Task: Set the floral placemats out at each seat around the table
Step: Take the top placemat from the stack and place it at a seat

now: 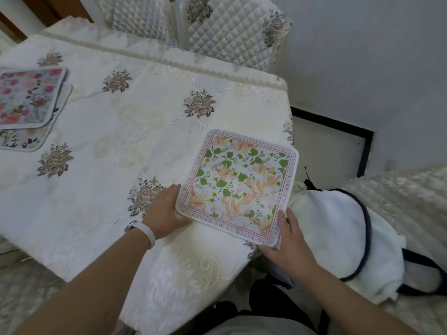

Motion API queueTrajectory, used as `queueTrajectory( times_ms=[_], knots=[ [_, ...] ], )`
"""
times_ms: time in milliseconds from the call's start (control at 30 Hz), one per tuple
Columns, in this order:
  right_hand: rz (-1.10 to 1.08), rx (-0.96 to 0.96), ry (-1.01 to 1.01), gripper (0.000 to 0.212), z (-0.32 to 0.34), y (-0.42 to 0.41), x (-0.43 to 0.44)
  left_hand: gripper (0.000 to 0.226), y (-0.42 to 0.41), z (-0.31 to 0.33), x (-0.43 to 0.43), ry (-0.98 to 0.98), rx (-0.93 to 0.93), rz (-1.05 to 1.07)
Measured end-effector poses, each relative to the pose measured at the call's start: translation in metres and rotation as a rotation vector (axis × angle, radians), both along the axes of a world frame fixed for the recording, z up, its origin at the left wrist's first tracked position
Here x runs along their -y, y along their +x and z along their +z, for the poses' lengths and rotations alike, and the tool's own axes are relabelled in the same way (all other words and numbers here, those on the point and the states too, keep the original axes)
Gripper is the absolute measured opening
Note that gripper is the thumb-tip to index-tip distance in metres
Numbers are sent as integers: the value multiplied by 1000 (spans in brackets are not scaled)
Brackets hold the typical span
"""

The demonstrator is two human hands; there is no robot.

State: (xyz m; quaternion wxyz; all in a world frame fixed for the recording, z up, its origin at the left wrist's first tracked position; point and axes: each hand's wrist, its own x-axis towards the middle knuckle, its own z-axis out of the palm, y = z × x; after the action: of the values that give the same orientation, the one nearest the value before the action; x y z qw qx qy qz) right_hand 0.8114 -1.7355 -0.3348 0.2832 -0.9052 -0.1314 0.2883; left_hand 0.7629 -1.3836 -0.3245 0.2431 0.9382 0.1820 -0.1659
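A square floral placemat with green leaves, peach flowers and a lettered red border lies at the table's near right corner. My left hand holds its left corner, and my right hand holds its near corner at the table edge. The table wears a cream embroidered cloth. At the far left a small stack of other floral placemats rests on the cloth, the top one with pink and red flowers, at least one more beneath it.
Two quilted chair backs stand behind the table's far edge. A white cushion with dark piping sits on a seat to the right. A white wall lies beyond. A white watch band circles my left wrist.
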Motion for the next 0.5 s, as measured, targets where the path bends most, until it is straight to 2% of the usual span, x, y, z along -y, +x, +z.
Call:
queueTrajectory(
  times_ms=[133,300,500],
  knots=[
    [33,32,-99,110,-1,-12,-3,107,-4,-9,-9,100,-36,-137],
    [-16,93,-77,96,-1,-14,-9,90,-4,-12,-10,139,29,-198],
    [-64,66,-40,92,-1,-19,-15,83,-4,-11,-8,125,42,-204]
  ],
)
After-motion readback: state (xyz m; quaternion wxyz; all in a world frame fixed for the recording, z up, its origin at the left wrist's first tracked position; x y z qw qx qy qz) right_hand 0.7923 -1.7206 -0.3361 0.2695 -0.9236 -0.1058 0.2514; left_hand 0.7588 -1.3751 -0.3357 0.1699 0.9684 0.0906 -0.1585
